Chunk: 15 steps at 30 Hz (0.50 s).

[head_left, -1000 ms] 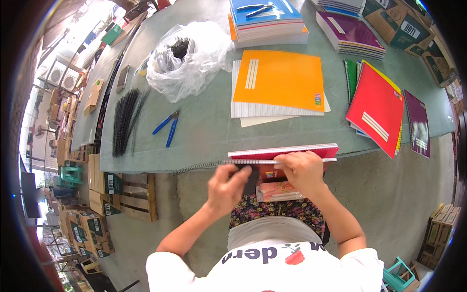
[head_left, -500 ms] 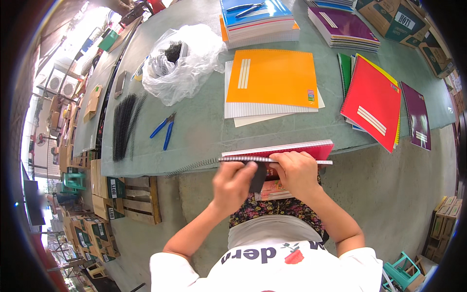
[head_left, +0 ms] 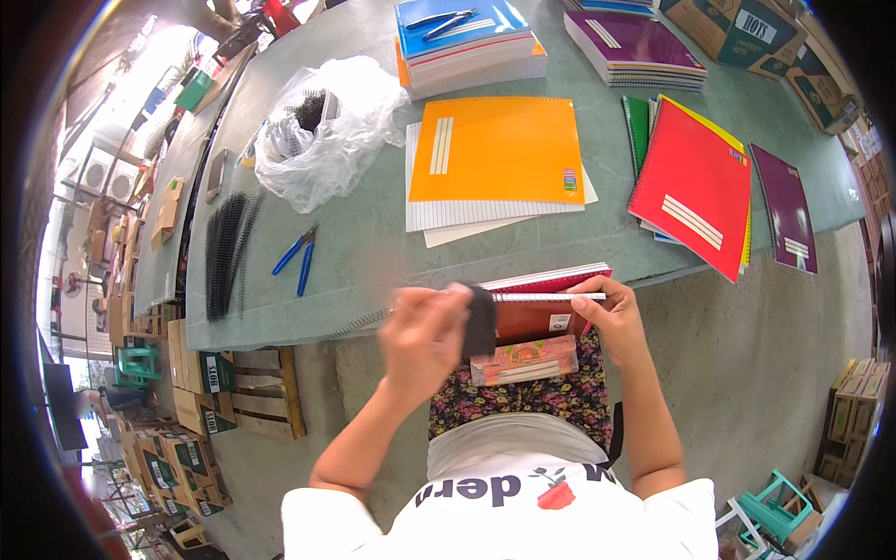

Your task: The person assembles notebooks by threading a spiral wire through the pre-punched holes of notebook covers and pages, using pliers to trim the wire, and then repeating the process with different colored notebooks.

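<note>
A red-covered notebook (head_left: 537, 320) stands on edge at the table's near edge, its white punched page edge facing up. My right hand (head_left: 611, 313) pinches its right end between thumb and fingers. Close to the other end is my left hand (head_left: 420, 341), smeared by motion, its fingers curled. A flat black piece (head_left: 481, 322) shows at the left fingertips; whether it is held or worn I cannot tell. A thin wire coil (head_left: 359, 324) stretches left from behind that hand along the table edge. Below the notebook, a pink patterned case (head_left: 527, 359) rests on my lap.
Blue-handled cutters (head_left: 297, 259) and black wire coils (head_left: 229, 252) lie at left, near a clear plastic bag (head_left: 359, 121). An orange cover (head_left: 495, 149) tops loose sheets. Red (head_left: 695, 187) and purple notebooks (head_left: 784, 205) lie right; stacks and cartons (head_left: 737, 33) stand behind.
My right hand has slid from the middle of the notebook to its right end. The left hand has shifted slightly left, with the black piece turned at its fingers. The view has moved a little.
</note>
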Motion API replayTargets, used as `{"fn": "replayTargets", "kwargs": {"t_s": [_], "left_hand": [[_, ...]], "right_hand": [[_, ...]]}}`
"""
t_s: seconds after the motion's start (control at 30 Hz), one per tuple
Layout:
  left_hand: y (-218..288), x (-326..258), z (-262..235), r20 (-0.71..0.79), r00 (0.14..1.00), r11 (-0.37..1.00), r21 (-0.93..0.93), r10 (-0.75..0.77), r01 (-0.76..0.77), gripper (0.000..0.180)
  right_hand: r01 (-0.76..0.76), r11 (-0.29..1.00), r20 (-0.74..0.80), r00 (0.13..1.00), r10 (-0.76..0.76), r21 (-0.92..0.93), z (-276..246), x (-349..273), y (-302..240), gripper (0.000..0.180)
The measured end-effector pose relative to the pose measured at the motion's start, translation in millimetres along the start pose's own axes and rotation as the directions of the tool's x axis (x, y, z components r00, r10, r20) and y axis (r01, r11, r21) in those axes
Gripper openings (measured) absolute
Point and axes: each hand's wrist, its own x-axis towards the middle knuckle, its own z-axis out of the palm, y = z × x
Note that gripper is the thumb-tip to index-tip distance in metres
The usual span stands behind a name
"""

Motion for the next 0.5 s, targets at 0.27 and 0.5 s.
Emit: {"fn": "replayTargets", "kwargs": {"t_s": [0.27, 0.5], "left_hand": [[14.1, 13.9, -6.9, -0.389, 0.914, 0.989, 0.131, 0.113, -0.066, 0.031], [25.4, 19.2, -9.4, -0.055, 0.991, 0.989, 0.1, 0.119, -0.113, 0.028]], "right_hand": [[-0.073, 0.994, -0.005, 0.997, 0.074, 0.081, 4.8, -1.7, 2.7, 0.014], [-0.031, 0.991, 0.012, 0.999, 0.03, 0.133, 7.5, -4.2, 2.5, 0.011]]}}
